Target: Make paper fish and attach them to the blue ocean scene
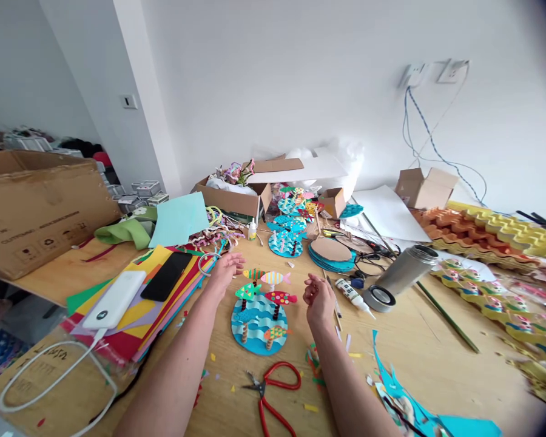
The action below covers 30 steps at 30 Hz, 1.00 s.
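A round blue wave-patterned craft [259, 321] stands on the wooden table, with several colourful paper fish raised on twisted stems. My left hand [227, 270] is just beyond its left edge, fingers apart, holding nothing; a bracelet is on that wrist. To the right of the fish is my right hand [318, 298], its fingers curled, and whether anything small is between them is hidden. Neither hand appears to touch the craft. Red-handled pliers [273, 388] lie on the table in front of it. A white glue bottle [352, 296] lies right of my right hand.
Coloured sheets [152, 315] with a phone [167, 277] and a white power bank [114, 300] lie at left. A metal flask [404, 270], round cardboard discs [331, 250] and more fish crafts [286, 241] stand further back. Blue scraps [468, 425] lie at front right, egg trays [477, 237] at right.
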{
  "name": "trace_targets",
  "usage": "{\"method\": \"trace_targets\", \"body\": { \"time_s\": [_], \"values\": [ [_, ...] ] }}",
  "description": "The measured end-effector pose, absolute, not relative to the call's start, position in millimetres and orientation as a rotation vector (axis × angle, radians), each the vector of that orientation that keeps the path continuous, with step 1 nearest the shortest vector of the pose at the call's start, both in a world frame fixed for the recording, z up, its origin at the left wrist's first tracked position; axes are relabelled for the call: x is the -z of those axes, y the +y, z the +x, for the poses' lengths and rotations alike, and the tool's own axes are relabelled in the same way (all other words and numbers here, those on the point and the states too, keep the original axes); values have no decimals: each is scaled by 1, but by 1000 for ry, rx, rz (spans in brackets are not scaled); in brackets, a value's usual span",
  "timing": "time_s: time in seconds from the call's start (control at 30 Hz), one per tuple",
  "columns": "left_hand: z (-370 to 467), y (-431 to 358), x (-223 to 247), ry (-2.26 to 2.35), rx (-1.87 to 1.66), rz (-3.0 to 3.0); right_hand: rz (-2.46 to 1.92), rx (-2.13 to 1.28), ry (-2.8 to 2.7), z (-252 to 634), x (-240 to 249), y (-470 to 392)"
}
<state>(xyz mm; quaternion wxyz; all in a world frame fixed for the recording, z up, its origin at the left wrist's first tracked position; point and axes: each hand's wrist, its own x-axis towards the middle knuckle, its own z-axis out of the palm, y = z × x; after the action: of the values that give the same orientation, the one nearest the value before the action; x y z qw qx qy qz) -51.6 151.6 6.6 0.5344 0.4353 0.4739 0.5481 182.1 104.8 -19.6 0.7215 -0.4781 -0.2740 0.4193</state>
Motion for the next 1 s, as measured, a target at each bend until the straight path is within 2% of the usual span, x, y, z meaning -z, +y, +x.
{"method": "trace_targets", "body": {
  "time_s": [0.27,0.47,0.73,1.0],
  "values": [
    [-62,112,-12,1293,-1507,1010,-1022,-830,-564,190,-17,102],
    [-76,61,-12,1384,-1407,1231,-1071,-820,-667,195,-40,73],
    [-85,20,-2,1530,-1028,1702,-1350,-869,-1065,180,-6,10],
    [-51,-20,-3,1594,-763,2151,-1499,-811,-1511,158,16,-3]
  ]
}}
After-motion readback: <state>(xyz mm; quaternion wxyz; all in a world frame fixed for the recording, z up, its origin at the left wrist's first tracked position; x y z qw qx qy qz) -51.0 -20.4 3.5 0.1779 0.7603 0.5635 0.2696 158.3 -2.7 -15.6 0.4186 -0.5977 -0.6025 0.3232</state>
